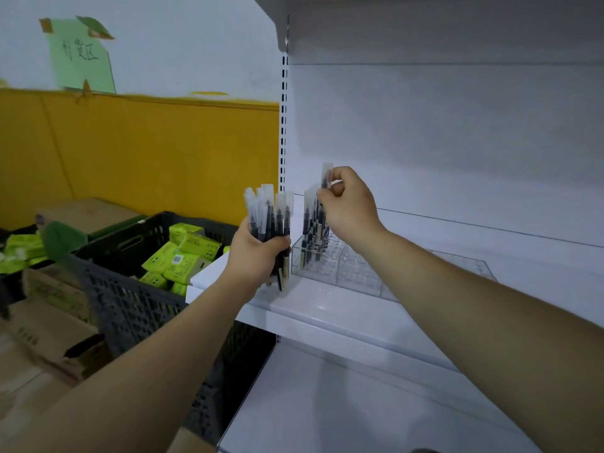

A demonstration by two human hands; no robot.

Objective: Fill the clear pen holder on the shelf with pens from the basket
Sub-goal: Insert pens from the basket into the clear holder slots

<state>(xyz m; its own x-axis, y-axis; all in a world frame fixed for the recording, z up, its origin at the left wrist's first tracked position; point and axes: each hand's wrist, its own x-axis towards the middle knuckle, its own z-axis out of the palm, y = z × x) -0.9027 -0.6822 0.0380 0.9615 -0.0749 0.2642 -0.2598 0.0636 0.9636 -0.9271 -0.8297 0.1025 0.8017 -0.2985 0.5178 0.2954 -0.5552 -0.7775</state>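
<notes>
Pens (268, 217), a thick bundle, stand gripped in the left hand (258, 256), fingers curled round them, at the front edge of the shelf (327, 308). Beyond, the right hand (349, 207) pinches one pen (327, 173) over the clear pen holder (346, 269). Beneath that hand a few already stand in it. To the hand's right it looks mostly empty, so much remains.

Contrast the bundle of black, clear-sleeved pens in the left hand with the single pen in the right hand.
The left hand grips the bundle of black clear-sleeved pens in a fist; the right hand pinches the single pen with fingertips. The bundle is beside the clear plastic pen holder; the single pen is above it. Both stand roughly upright.
</notes>
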